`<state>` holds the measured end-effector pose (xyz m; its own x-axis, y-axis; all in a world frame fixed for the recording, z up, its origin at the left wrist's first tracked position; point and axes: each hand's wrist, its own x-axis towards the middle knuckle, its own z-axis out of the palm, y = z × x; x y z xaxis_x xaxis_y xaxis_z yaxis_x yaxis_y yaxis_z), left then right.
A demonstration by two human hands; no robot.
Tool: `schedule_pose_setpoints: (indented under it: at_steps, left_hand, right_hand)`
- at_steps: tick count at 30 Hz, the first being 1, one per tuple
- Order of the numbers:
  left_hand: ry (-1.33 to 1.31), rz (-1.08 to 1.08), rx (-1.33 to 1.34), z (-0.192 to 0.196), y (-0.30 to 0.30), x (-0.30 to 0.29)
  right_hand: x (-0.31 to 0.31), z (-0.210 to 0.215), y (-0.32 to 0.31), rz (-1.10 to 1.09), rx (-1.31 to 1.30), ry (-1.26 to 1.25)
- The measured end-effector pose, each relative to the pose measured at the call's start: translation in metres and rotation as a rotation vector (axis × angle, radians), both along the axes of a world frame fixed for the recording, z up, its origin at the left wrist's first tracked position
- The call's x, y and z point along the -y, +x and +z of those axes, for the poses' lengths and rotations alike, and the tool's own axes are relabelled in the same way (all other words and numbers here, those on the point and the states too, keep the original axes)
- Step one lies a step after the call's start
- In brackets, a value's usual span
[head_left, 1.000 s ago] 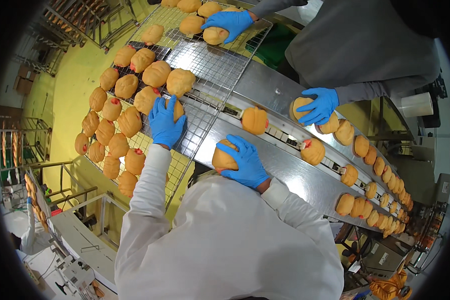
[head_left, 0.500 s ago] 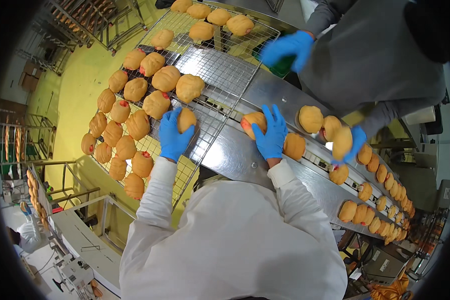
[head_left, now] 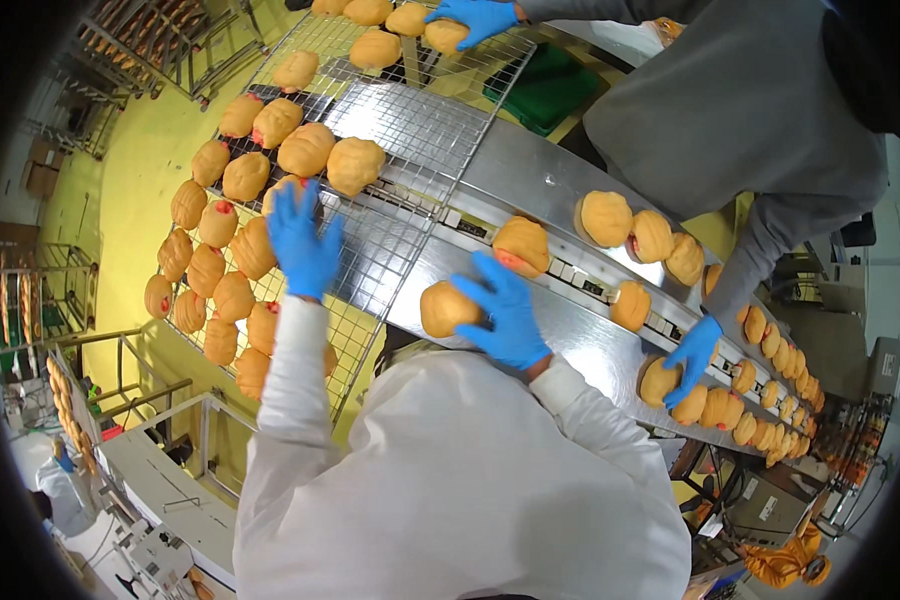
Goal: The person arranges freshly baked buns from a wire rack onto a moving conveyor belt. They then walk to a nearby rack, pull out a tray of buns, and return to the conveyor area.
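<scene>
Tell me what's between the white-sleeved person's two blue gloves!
From left hand to right hand: wire rack, metal surface, then a bun. The head view shows it.

bun [head_left: 444, 309] part-hidden by right hand [head_left: 505, 315], co-worker [head_left: 720, 110] cut off above

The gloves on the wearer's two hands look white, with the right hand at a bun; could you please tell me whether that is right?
Not quite: the head view shows that the gloves are blue, not white; the right hand is indeed at a bun.
</scene>
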<state>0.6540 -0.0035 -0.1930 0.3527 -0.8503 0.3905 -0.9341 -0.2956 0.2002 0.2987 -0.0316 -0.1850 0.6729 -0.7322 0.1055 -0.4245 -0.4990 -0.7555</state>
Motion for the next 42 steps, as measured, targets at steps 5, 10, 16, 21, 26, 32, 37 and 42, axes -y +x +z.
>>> schedule_pose_setpoints:
  at_steps: [5, 10, 16, 21, 26, 32, 37, 42]
  left_hand:
    - [0.35, 0.055, 0.03, -0.017, 0.058, 0.011]
    - [0.203, 0.208, -0.094, -0.01, 0.051, 0.012]
    - [0.067, 0.211, -0.18, -0.014, 0.064, 0.014]
    - [-0.196, 0.061, -0.633, -0.013, 0.048, 0.007]
    - [-0.455, 0.077, -1.375, 0.026, -0.03, -0.004]
    - [-0.323, -0.372, -0.897, 0.022, -0.146, 0.021]
    - [0.303, -0.778, -0.253, -0.015, -0.191, 0.048]
    - [0.417, -0.862, -0.295, -0.021, -0.217, 0.049]
  right_hand:
    - [-0.002, -0.013, 0.02, 0.1, -0.064, -0.017]
    - [0.029, -0.023, 0.015, -0.31, -0.123, -0.138]
    - [0.042, -0.019, -0.028, -0.482, -0.121, -0.217]
    - [0.013, -0.022, -0.06, -0.382, -0.108, -0.02]
    - [-0.012, -0.015, -0.128, -0.82, 0.02, -0.125]
    - [-0.054, -0.004, -0.25, -1.454, -0.509, -0.314]
    - [-0.087, 0.002, -0.249, -1.27, -0.409, 0.055]
    - [-0.099, 0.018, -0.174, -1.039, -0.396, 0.038]
